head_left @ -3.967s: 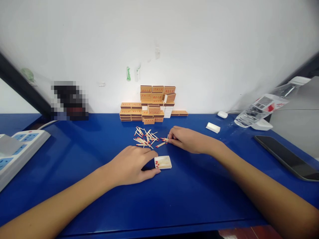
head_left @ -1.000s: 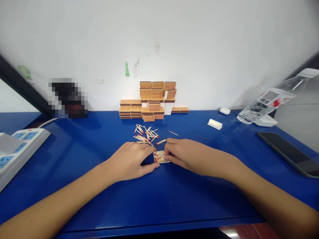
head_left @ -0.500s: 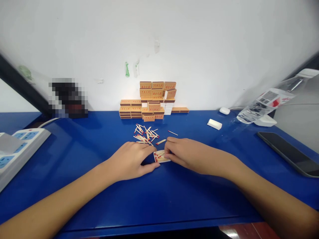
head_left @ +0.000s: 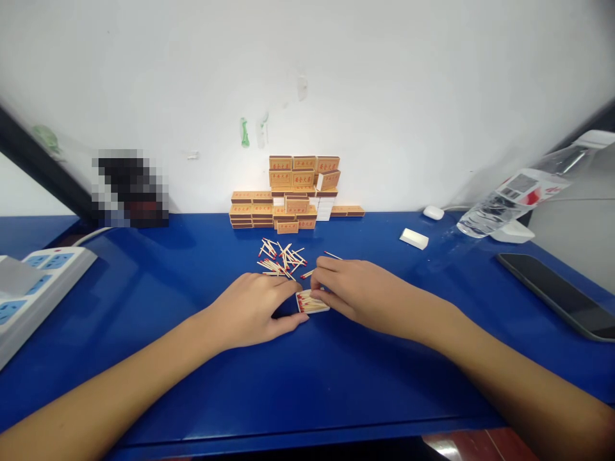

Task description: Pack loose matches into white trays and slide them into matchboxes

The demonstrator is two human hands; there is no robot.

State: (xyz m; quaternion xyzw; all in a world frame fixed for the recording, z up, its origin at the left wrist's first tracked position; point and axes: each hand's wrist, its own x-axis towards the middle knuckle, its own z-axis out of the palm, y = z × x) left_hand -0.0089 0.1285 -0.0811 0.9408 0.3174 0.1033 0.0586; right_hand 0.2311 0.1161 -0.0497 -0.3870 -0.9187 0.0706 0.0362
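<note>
A small white matchbox tray (head_left: 321, 309) lies on the blue desk, filled with red-headed matches (head_left: 306, 302). My left hand (head_left: 259, 309) steadies the tray at its left end, thumb at the near corner and fingers at the far one. Over the tray's right half is my right hand (head_left: 348, 288), its thumb and fingertips close together above the matches. Whether a match is between those fingertips is hidden. Just beyond the hands, loose matches (head_left: 283, 259) lie in a scattered pile. A single match (head_left: 332, 255) lies apart, partly near my right hand.
Stacked matchboxes (head_left: 293, 198) stand against the wall. To the right are a white block-like box (head_left: 414, 239), a white earphone case (head_left: 433, 212), a tilted plastic bottle (head_left: 514, 192) and a phone (head_left: 557, 294). A power strip (head_left: 48, 275) lies at the left.
My right hand has shifted slightly left and away from me over the tray. The matches inside look more evenly aligned. My left hand has stayed in place.
</note>
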